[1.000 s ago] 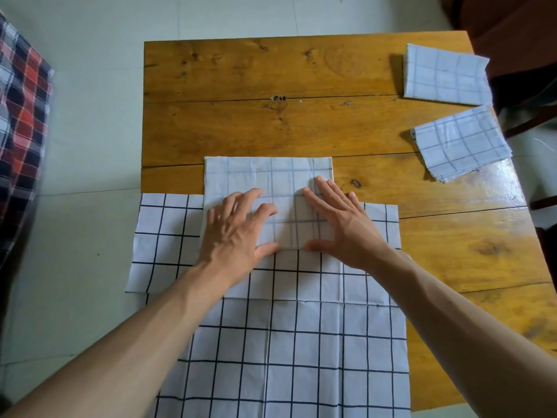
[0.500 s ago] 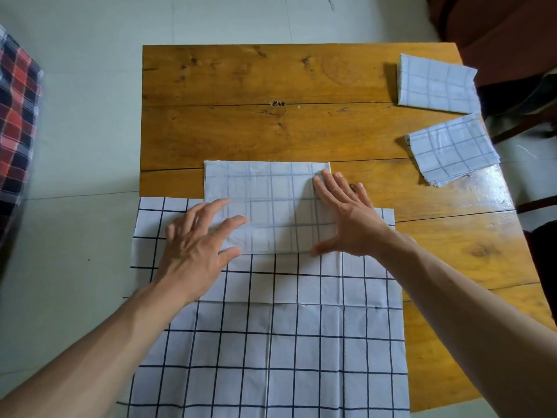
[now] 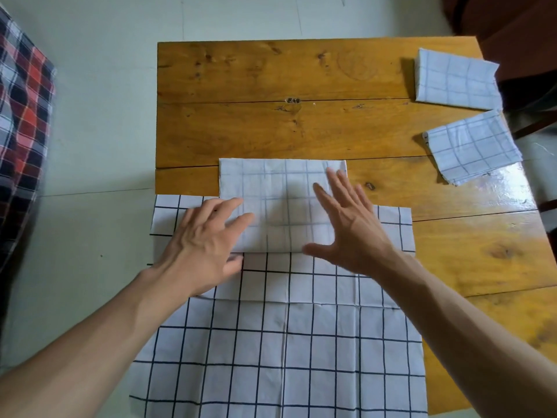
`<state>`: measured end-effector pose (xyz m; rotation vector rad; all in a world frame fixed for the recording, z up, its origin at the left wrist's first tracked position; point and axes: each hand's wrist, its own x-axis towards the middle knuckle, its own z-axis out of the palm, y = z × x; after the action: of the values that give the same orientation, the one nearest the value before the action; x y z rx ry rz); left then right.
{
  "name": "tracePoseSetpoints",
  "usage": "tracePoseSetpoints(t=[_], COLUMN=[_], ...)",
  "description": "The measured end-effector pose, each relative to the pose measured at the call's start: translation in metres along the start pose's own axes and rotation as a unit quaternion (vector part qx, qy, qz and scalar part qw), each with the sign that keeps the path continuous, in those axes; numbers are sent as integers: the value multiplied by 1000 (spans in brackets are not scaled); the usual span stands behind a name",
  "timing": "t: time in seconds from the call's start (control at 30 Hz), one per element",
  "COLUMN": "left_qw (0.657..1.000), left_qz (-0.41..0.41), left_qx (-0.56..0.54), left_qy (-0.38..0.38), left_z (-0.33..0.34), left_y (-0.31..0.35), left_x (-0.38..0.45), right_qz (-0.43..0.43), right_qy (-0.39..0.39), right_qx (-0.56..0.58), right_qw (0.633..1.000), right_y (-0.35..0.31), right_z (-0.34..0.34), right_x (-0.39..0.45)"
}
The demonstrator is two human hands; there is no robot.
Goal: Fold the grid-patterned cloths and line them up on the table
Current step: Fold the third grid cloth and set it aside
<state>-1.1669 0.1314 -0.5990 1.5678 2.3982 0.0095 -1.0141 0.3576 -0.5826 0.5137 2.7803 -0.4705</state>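
A folded grid-patterned cloth lies flat in the middle of the wooden table, resting partly on a larger unfolded grid cloth that spreads toward me over the near edge. My left hand is spread over the folded cloth's near left corner, fingers apart. My right hand hovers or rests over its right side, fingers spread, holding nothing. Two folded grid cloths sit at the table's far right: one at the corner, another just nearer and turned at an angle.
A red, black and white plaid fabric hangs at the left edge of view over the pale tiled floor. A dark brown piece of furniture stands beyond the table's far right corner.
My left hand slid left off the centre of the folded cloth, then back toward its near left corner. My right hand shifted right and spread wider. The cloth stayed flat.
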Motion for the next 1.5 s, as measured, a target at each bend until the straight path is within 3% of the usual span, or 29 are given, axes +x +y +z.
tracePoseSetpoints(t=[0.2, 0.5, 0.73, 0.83, 1.03, 1.2, 1.33, 1.43, 1.5], left_qw=[998, 997, 992, 988, 974, 950, 950, 963, 960], left_qz=[51, 65, 37, 35, 8, 50, 110, 64, 29], left_qx=[11, 19, 12, -13, -76, -124, -159, -196, -216], left_qy=[27, 28, 124, 151, 211, 284, 244, 174, 177], left_z=[-6, -6, -9, -8, -21, -48, -45, -23, -5], left_y=[15, 25, 10, 7, 23, 51, 56, 33, 18], left_x=[6, 15, 11, 7, 0, -8, -12, -13, -13], right_qz=[44, 52, 41, 41, -46, -59, -65, -77, -86], right_qy=[81, 81, 82, 122, 122, 244, 269, 248, 245], right_qx=[75, 83, 80, 110, 93, 110, 120, 150, 174], right_qw=[993, 992, 993, 986, 987, 962, 954, 954, 950], right_y=[-15, -11, -9, -14, -43, -54, -46, -36, -32], right_z=[29, 30, 31, 26, 14, 18, 21, 26, 30], right_x=[-3, -2, -1, -6, -28, -34, -39, -45, -51])
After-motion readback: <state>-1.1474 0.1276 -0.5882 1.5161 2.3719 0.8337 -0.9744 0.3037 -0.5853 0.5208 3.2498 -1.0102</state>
